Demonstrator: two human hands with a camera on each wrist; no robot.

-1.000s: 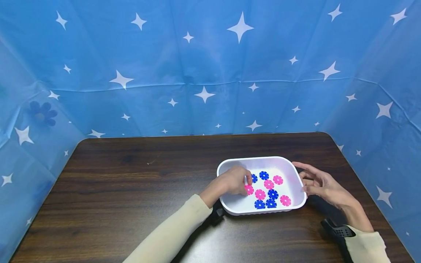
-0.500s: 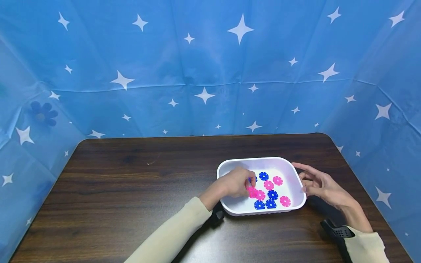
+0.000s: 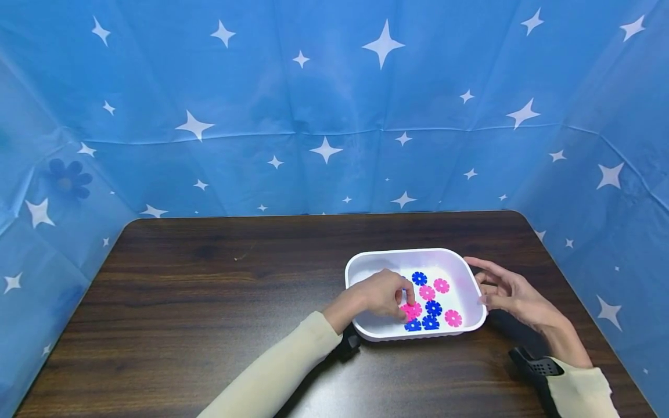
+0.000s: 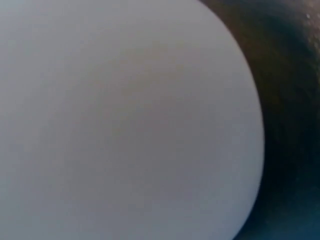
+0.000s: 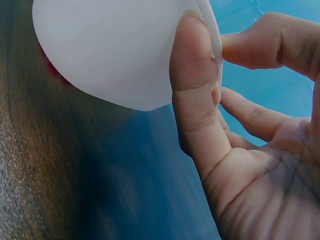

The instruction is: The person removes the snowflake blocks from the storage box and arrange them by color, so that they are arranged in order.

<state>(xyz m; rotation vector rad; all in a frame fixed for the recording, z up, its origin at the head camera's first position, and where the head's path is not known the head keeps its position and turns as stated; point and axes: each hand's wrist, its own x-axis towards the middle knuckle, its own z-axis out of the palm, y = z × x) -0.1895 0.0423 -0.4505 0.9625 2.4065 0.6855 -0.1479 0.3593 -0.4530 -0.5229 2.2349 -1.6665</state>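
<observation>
A shallow white plastic tray [image 3: 366, 325] holds several notched, flower-shaped plastic discs, some pink and some blue. My left hand [image 3: 384, 293] reaches over the tray's left side, its thumb and fingertips pinching a pink disc [image 3: 409, 312] that overlaps another pink one. The fingers partly hide a blue disc behind them. At the tray's right end, my right hand [image 3: 514, 296] grips the rim; in the right wrist view the thumb [image 5: 192, 70] lies on one side of the white wall [image 5: 115, 50], with fingers on the other. Only the blurred tray wall [image 4: 140, 125] fills most of the left wrist view.
Blue discs [image 3: 433, 307] and pink discs [image 3: 453, 318] lie flat in the tray's middle and right. Beneath is a dark wood-grain table [image 3: 209, 313]. A blue curtain [image 3: 251, 98] with white stars stands behind and at both sides.
My left hand has shifted slightly right inside the tray, bringing the pink disc over the neighbouring pink one. My right hand stays at the rim, and the tray is in the same place.
</observation>
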